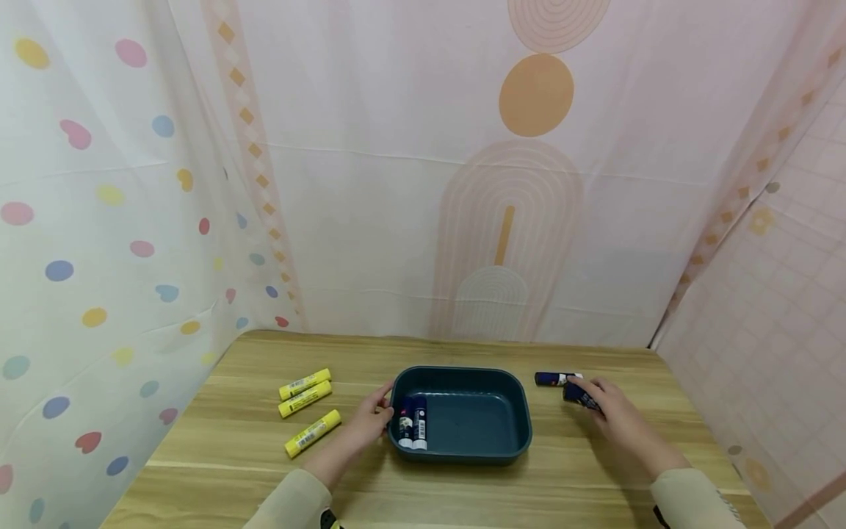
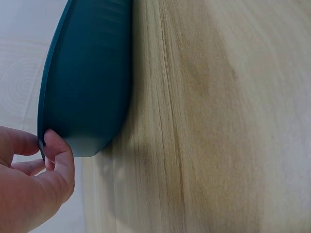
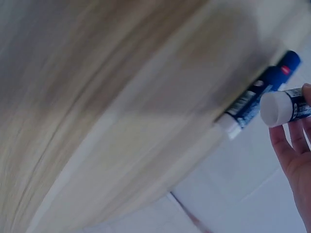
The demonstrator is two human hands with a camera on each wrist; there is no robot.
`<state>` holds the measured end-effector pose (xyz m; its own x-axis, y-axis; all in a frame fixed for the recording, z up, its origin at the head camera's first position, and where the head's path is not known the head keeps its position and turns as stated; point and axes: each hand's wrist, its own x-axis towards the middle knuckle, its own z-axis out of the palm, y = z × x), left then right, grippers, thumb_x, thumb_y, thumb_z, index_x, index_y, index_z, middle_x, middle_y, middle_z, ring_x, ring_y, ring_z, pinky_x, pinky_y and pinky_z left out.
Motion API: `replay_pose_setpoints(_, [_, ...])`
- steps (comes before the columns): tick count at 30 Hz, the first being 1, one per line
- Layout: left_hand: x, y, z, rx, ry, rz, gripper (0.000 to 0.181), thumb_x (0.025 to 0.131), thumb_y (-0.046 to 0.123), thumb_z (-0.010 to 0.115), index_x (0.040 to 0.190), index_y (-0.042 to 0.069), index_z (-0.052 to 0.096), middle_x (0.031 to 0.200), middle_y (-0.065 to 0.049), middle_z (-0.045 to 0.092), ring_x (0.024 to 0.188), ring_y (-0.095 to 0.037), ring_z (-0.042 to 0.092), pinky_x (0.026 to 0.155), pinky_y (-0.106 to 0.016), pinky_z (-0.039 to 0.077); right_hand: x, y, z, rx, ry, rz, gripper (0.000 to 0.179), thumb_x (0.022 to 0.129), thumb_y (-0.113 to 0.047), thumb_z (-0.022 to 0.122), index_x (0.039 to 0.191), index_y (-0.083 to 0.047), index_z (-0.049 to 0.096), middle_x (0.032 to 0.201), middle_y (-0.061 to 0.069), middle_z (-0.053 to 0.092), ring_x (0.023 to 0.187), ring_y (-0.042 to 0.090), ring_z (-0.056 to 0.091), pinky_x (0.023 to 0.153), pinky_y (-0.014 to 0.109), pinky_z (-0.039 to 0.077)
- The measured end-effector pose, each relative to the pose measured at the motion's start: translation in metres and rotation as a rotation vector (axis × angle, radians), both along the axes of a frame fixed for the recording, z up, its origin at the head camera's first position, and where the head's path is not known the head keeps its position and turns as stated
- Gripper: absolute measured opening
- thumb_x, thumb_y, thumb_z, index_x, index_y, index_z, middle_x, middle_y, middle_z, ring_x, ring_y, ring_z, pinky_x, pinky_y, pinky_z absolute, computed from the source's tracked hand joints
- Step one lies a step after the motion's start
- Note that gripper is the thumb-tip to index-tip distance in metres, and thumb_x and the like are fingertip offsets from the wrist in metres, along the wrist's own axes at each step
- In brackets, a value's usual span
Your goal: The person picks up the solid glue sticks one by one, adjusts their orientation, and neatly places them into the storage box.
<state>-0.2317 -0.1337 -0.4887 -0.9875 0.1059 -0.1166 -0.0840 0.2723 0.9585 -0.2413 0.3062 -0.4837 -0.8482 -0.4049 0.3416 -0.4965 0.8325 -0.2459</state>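
Note:
A dark teal plastic tray (image 1: 463, 457) stands mid-table, with two navy glue sticks (image 1: 413, 424) side by side at its left end. My left hand (image 1: 371, 420) is at the tray's left side; in the left wrist view its thumb and fingers pinch the rim (image 2: 43, 97). Right of the tray, my right hand (image 1: 617, 415) holds a navy glue stick (image 1: 581, 397), whose white cap (image 3: 275, 108) faces the right wrist camera. Just behind it lies another navy glue stick (image 1: 550, 378) on the table; the right wrist view cannot tell whether a second overlaps it.
Three yellow glue sticks (image 1: 313, 433) lie left of the tray, two of them close together farther back. The wooden table (image 1: 476, 499) ends at a patterned curtain (image 1: 370, 242) behind, with more curtains at the left and right.

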Motion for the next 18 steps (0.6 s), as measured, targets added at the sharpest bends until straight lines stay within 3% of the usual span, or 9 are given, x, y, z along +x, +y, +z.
replay_pose_setpoints(12, [-0.003, -0.001, -0.005, -0.009, -0.012, -0.003, 0.051, 0.095, -0.004, 0.041, 0.145, 0.002, 0.033, 0.101, -0.012, 0.039, 0.08, -0.021, 0.046, 0.063, -0.036, 0.048, -0.003, -0.017, 0.022, -0.46, -0.242, -0.065, 0.059, 0.088, -0.003, 0.063, 0.142, -0.007, 0.039, 0.116, 0.025, 0.051, 0.09, 0.028, 0.058, 0.065, 0.028, 0.051])
replay_pose_setpoints(18, [-0.003, 0.0, -0.005, -0.013, -0.015, -0.006, 0.051, 0.095, -0.004, 0.041, 0.145, 0.002, 0.033, 0.101, -0.012, 0.039, 0.081, -0.022, 0.045, 0.063, -0.037, 0.049, 0.003, -0.032, 0.033, -0.701, -0.512, -0.116, 0.066, 0.093, -0.014, 0.06, 0.149, -0.012, 0.026, 0.127, 0.027, 0.042, 0.102, 0.03, 0.054, 0.073, 0.032, 0.053])
